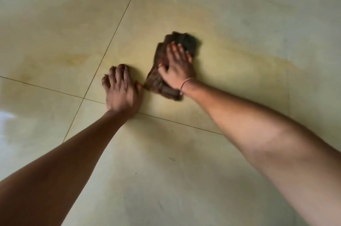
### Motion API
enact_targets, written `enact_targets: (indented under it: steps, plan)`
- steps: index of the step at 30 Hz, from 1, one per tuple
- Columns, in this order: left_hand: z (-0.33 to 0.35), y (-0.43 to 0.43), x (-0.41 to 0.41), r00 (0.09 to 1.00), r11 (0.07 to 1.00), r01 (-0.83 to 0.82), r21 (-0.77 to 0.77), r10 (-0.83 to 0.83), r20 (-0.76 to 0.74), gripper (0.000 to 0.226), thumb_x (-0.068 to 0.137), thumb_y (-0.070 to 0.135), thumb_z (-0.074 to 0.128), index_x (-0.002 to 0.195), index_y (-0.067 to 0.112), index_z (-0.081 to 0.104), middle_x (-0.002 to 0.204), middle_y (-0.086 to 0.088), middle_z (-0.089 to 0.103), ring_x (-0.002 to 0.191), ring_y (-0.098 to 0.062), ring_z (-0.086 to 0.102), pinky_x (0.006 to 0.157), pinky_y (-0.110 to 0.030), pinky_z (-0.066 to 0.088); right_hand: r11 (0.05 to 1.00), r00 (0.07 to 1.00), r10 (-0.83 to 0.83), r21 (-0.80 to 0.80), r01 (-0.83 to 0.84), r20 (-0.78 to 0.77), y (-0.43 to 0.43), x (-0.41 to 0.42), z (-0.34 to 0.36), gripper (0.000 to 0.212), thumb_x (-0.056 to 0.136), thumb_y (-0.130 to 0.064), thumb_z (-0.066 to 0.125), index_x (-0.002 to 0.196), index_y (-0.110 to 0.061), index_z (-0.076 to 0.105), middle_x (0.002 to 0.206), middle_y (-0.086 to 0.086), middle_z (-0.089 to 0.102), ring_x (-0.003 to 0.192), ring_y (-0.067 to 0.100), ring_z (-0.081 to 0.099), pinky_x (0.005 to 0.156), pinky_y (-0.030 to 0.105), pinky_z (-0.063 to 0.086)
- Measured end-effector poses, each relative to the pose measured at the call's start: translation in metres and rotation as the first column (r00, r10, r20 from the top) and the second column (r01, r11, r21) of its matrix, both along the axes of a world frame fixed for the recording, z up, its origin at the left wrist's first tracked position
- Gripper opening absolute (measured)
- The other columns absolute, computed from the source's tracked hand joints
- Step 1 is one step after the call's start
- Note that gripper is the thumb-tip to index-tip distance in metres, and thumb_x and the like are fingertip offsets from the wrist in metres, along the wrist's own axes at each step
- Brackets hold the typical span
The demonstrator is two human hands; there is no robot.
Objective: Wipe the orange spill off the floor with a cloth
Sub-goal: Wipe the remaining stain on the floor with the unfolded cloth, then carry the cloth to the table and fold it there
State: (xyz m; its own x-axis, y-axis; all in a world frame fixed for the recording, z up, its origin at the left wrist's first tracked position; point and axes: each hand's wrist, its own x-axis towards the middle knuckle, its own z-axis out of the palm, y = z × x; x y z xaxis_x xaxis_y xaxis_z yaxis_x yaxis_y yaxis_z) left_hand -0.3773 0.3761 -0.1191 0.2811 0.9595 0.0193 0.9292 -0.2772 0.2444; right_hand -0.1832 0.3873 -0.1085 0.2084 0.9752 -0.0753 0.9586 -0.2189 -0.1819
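Right hand [178, 67] presses flat on a crumpled brown cloth [158, 83]; left hand [120, 89] lies splayed on glossy tiled floor [239, 22].

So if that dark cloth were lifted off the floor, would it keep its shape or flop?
Probably floppy: the cloth lies bunched in soft folds under the right hand, so it would likely droop. It looks thin, so likely light, perhaps heavier if soaked. On the glossy floor it should slide easily.
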Motion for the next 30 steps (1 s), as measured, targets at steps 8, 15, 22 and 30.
enact_targets:
  steps: [8,15,22,30]
  plan:
    - [0.007,-0.001,0.002,0.999,0.999,0.001,-0.043,0.000,0.041,0.056,0.093,0.021,0.040,0.143,0.000,0.030,0.147,-0.019,0.033,0.139,-0.038,0.021,0.113,-0.055,0.015,0.908,0.905,0.419,0.022,-0.419,-0.070,-0.152,0.008,0.007,0.059,0.092,-0.036,0.038,0.148,-0.015,0.034,0.157,0.002,0.028,0.146,0.018,0.018,0.119,0.035,0.012]
    - [0.082,-0.037,0.033,0.997,0.955,-0.009,-0.296,0.032,0.072,0.048,0.098,0.031,0.038,0.140,0.009,0.035,0.149,-0.011,0.033,0.139,-0.029,0.025,0.114,-0.054,0.014,0.986,0.955,-0.060,-0.167,0.012,-0.290,-0.140,0.020,0.082,0.027,0.091,-0.007,0.049,0.110,-0.009,0.067,0.114,0.012,0.067,0.104,0.029,0.061,0.087,0.032,0.048]
    - [0.273,-0.111,0.055,0.943,0.629,0.025,-0.777,0.242,0.226,0.027,0.094,0.025,0.042,0.096,0.010,0.065,0.098,-0.012,0.063,0.090,-0.030,0.056,0.077,-0.035,0.043,0.871,0.702,-0.441,-0.454,0.185,-0.559,-0.171,0.018,0.270,0.020,0.087,-0.013,0.053,0.070,-0.009,0.061,0.073,0.005,0.060,0.069,0.021,0.050,0.059,0.028,0.036]
    - [0.633,-0.169,0.032,0.770,0.310,0.168,-0.936,0.552,0.321,0.047,0.097,0.051,0.040,0.109,0.013,0.066,0.115,-0.013,0.067,0.105,-0.026,0.061,0.089,-0.035,0.046,0.877,0.360,-0.477,-0.406,0.258,-0.802,-0.231,-0.005,0.639,0.012,0.083,-0.009,0.061,0.078,-0.016,0.070,0.077,-0.004,0.067,0.076,0.013,0.058,0.072,0.026,0.046]
